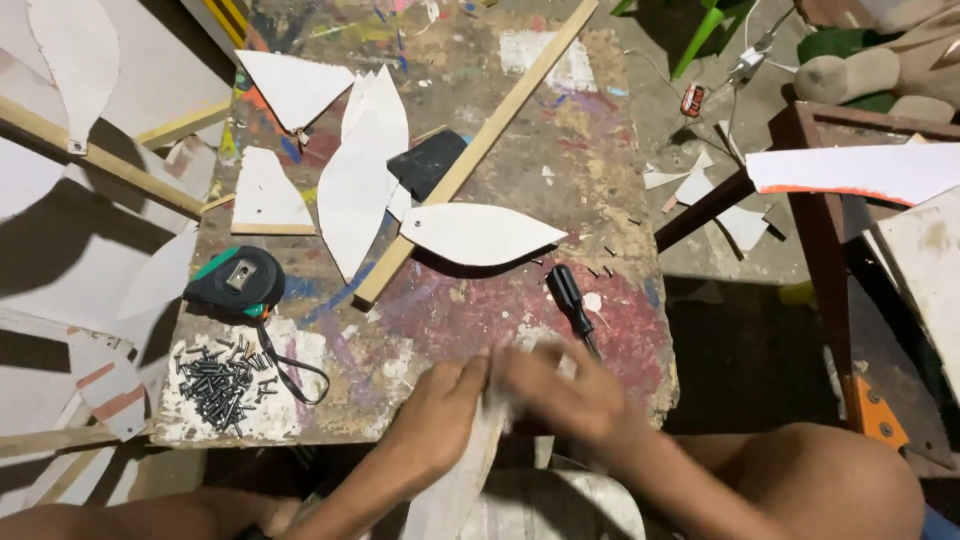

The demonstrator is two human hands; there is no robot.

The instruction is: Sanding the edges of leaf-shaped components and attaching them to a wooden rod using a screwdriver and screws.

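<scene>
Blurred hands, hidden grip

Motion blur smears the left hand (445, 395) and right hand (570, 390); their grip on the white piece (470, 470) is unclear.

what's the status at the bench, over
Left hand and right hand both gripping white cutout at bench edge. Screwdriver just beyond right hand. Screws off left.
</scene>
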